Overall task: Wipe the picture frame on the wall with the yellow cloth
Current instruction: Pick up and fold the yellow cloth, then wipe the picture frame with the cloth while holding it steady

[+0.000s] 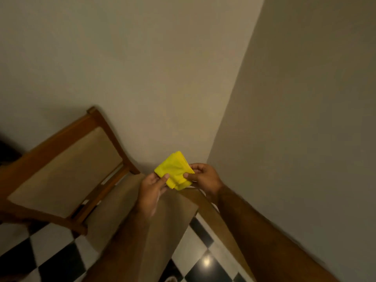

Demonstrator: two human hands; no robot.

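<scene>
Both forearms cut off at bottom edge. L hand and R hand each pinch folded yellow cloth, thumbs on top; underside fingers hidden. Cloth held near wall corner, above chair seat. Frame blurry; chair's left side cut off.

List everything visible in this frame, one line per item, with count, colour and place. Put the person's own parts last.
yellow cloth: 1, bright yellow, folded, held between both hands, centre.
chair: 1, brown wood frame with beige padding, lower left, against the wall.
walls: 2, off-white, meeting at a corner right of centre.
floor: 1, black-and-white checkered tiles, bottom.
picture frame: none in view.
left hand: 1, grip pinching the cloth's left edge.
right hand: 1, grip pinching the cloth's right edge.
</scene>
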